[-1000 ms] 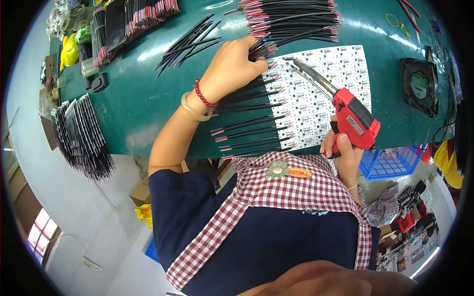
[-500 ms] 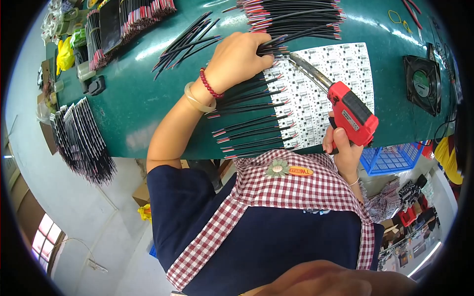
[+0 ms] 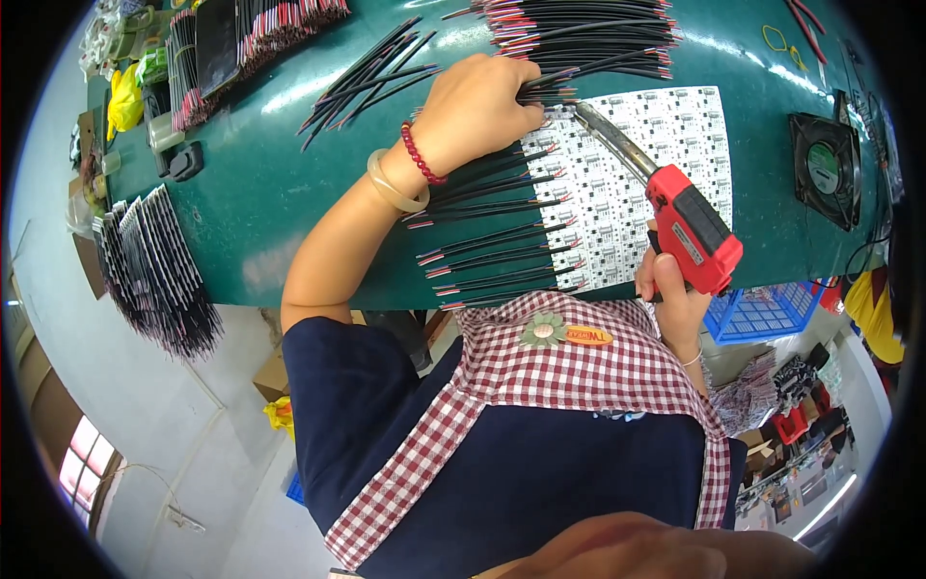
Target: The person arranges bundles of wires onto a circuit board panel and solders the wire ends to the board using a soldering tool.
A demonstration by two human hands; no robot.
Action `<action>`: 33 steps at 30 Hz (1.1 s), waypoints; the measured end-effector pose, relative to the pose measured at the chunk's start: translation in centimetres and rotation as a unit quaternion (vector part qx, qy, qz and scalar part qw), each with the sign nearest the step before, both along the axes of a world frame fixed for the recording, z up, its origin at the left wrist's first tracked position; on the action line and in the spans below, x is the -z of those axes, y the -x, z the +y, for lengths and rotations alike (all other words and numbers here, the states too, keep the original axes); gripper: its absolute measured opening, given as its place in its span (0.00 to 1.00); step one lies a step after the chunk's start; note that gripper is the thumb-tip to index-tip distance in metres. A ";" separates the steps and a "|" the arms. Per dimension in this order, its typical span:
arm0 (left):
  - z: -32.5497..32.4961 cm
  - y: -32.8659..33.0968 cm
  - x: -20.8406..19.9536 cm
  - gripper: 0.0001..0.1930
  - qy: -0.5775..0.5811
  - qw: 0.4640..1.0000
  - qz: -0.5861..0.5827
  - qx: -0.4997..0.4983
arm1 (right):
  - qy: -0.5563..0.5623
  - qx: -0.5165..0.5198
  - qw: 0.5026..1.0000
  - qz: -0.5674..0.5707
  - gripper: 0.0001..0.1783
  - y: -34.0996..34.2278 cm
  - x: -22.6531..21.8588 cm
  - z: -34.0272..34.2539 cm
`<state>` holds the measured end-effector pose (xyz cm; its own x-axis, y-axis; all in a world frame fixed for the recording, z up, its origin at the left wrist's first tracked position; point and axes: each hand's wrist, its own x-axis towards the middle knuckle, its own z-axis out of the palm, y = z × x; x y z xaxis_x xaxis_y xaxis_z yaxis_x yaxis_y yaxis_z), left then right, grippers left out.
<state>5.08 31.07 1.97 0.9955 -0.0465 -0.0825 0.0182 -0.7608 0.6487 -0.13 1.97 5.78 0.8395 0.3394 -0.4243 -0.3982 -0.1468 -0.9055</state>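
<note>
My right hand [image 3: 675, 297] is closed round the handle of a red and black soldering gun [image 3: 696, 227]. Its metal tip meets the upper left edge of a white sheet of printed circuit boards [image 3: 666, 159], close to the fingers of my left hand [image 3: 482, 104]. That hand pinches black-sheathed wires [image 3: 550, 89] there, their ends at the board edge; how many it holds is hidden. Below it, a row of short black wires [image 3: 497, 236] lies along the sheet's left edge, with thin coloured ends on the boards.
A thick pile of black wires [image 3: 584, 34] with red ends lies at the back, with loose wires [image 3: 371, 77] left of it. More wired boards [image 3: 159, 275] hang over the left table edge. At right stand a black fan [image 3: 825, 164] and a blue crate [image 3: 762, 314].
My left hand and the soldering gun's tip have shifted very slightly to the right in the picture, as has the wire pile. Both grips look the same.
</note>
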 end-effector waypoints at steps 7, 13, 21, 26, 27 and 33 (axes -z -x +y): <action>-0.1 -0.1 -0.3 0.12 -0.002 1.000 0.009 0.010 | 0.021 -0.019 0.999 -0.025 0.13 0.0 0.3 0.1; 0.0 -0.2 -0.5 0.13 -0.017 0.999 0.014 0.023 | 0.053 -0.012 0.998 -0.026 0.17 -0.2 -0.3 0.7; -0.1 -0.2 -0.4 0.13 -0.026 0.999 0.015 0.023 | 0.007 0.006 1.000 -0.027 0.13 0.2 -0.2 0.6; -0.2 -0.3 -0.5 0.14 -0.028 0.999 0.018 0.024 | -0.010 0.008 1.000 -0.018 0.19 0.0 0.0 0.2; -0.1 -0.2 -0.5 0.14 -0.027 0.999 0.015 0.025 | 0.001 0.005 1.000 -0.016 0.18 0.0 0.0 0.3; -0.2 -0.3 -0.4 0.13 -0.027 0.999 0.008 0.020 | 0.023 -0.010 0.999 -0.024 0.18 0.1 0.5 -0.1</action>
